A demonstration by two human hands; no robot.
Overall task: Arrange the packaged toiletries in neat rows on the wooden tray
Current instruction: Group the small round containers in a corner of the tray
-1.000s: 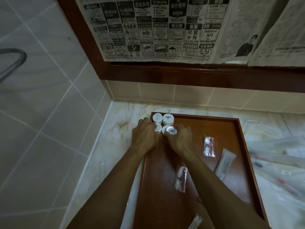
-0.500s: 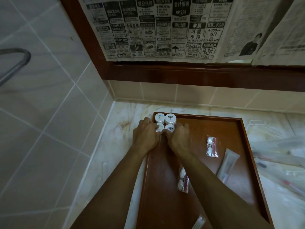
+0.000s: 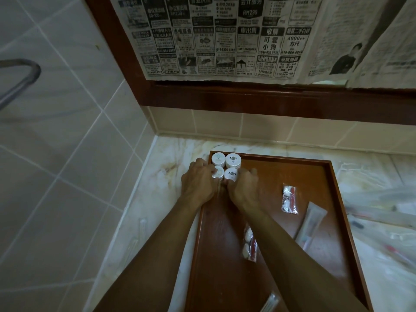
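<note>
In the far left corner of the wooden tray (image 3: 337, 188), both hands have pushed the four white round jars (image 3: 225, 168) closer together: left hand (image 3: 199, 182) fingers curl on the near-left jar, right hand (image 3: 244, 188) fingers curl on the near-right jar; this block looks almost neat.

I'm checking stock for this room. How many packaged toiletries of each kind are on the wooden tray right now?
Round white jars: 4, at the far left corner
Clear sachets with white and red contents: 2
Clear toothbrush packet: 1
Clear packet cut off at the near edge, contents unclear: 1
Total: 8
</note>
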